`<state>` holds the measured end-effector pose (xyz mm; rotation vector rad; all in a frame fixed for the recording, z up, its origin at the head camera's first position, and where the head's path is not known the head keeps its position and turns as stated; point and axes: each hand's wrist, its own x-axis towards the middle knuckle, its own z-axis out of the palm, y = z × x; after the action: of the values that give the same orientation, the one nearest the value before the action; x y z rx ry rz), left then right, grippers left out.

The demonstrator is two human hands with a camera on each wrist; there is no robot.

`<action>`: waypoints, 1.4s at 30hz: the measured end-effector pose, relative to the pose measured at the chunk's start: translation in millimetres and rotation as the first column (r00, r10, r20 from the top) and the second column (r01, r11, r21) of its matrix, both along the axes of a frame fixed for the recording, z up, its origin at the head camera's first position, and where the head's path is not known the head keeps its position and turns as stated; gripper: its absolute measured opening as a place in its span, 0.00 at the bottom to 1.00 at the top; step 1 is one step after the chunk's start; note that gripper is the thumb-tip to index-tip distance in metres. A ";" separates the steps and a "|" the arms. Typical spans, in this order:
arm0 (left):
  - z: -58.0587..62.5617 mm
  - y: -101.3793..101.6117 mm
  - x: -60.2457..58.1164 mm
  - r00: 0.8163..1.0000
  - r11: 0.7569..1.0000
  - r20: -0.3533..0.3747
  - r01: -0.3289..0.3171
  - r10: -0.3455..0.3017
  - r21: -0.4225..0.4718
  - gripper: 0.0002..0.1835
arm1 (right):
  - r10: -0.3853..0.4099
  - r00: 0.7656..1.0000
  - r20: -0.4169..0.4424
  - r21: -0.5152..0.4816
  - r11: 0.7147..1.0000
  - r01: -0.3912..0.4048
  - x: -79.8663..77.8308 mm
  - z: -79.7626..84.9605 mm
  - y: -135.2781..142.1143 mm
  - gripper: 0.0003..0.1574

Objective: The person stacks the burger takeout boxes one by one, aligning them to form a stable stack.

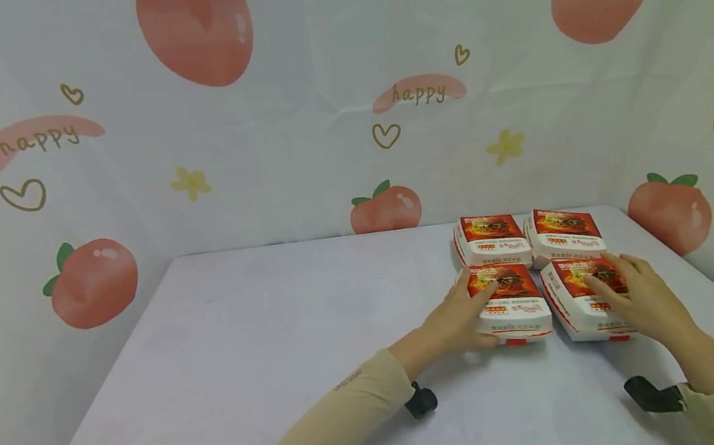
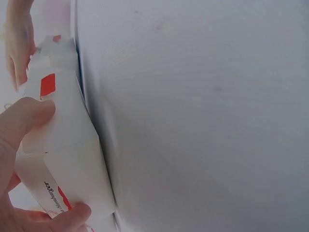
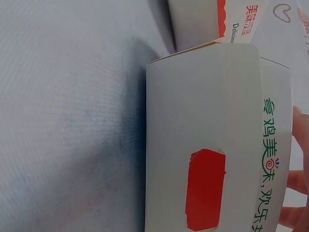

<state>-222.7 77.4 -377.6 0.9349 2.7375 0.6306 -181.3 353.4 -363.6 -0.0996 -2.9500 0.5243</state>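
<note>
Several white-and-red hamburger boxes stand in a two-by-two group on the right of the white table. My left hand [image 1: 460, 318] grips the near-left hamburger box [image 1: 516, 312] at its front left corner. In the left wrist view the thumb [image 2: 38, 112] presses its front face, while a fingertip [image 2: 75, 216] lies on the side printed "Hamburger". My right hand [image 1: 648, 294] rests with spread fingers on the top right of the near-right hamburger box [image 1: 588, 311]. That box's red front tab [image 3: 206, 189] shows in the right wrist view; the right fingers are partly hidden behind its top edge.
Behind the near pair stand the far-left box [image 1: 491, 241] and the far-right box [image 1: 565, 234], near the table's back edge. A narrow gap separates the near boxes. A printed cloth [image 1: 290, 148] hangs behind the white table [image 1: 264, 344].
</note>
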 end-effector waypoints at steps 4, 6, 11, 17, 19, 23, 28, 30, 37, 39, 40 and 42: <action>-0.1 -4.1 0.1 1.000 1.000 -0.009 0.006 -0.005 0.009 0.47 | 0.016 1.000 0.006 0.001 1.000 -0.016 0.5 -0.1 -0.7 0.49; -0.1 -6.0 0.3 1.000 1.000 -0.016 0.011 -0.011 0.014 0.47 | 0.020 1.000 0.014 -0.004 1.000 -0.020 0.7 -0.3 -0.8 0.49; 1.5 -11.3 2.0 1.000 1.000 -0.017 0.011 -0.011 0.020 0.47 | 0.017 0.999 0.032 -0.014 1.000 -0.016 0.6 0.0 0.1 0.50; 5.5 -22.3 4.6 1.000 1.000 0.014 -0.021 0.021 0.007 0.47 | 0.015 0.998 0.062 -0.021 1.000 -0.013 0.8 0.4 2.1 0.50; 6.5 -28.2 5.4 1.000 1.000 0.008 -0.023 0.023 0.009 0.47 | 0.016 0.997 0.072 -0.022 1.000 -0.014 0.4 -0.2 2.9 0.50; 8.0 -43.1 7.0 1.000 0.999 0.006 -0.030 0.030 0.028 0.46 | 0.017 0.995 0.094 -0.029 0.999 -0.014 -0.4 -1.5 3.5 0.50; 11.7 -63.3 8.4 0.999 0.998 0.011 -0.046 0.046 0.046 0.46 | 0.012 0.994 0.105 -0.038 0.999 -0.008 -0.2 -2.6 3.5 0.51; 14.0 -71.3 9.0 0.998 0.997 0.014 -0.057 0.056 0.054 0.47 | 0.010 0.995 0.101 -0.037 0.999 -0.006 0.0 -3.0 3.4 0.51; 17.4 -99.3 12.6 0.994 0.990 0.006 -0.106 0.106 0.089 0.46 | 0.003 0.996 0.094 -0.034 0.999 0.000 0.1 -5.0 3.7 0.50; 17.2 -108.0 14.4 0.993 0.988 0.004 -0.118 0.118 0.096 0.46 | 0.000 0.996 0.095 -0.031 1.000 0.003 0.0 -5.8 4.0 0.50; 16.8 -112.3 15.5 0.992 0.988 0.002 -0.123 0.124 0.097 0.46 | -0.003 0.995 0.095 -0.031 1.000 0.006 -0.1 -6.1 4.2 0.50; 16.1 -121.2 17.6 0.991 0.986 -0.003 -0.130 0.131 0.106 0.46 | -0.005 0.995 0.097 -0.032 0.999 0.008 -0.1 -6.7 4.6 0.51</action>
<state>-205.1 -43.8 -361.5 0.7862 2.8153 0.8035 -181.5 358.0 -370.3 -0.1425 -3.0344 0.5825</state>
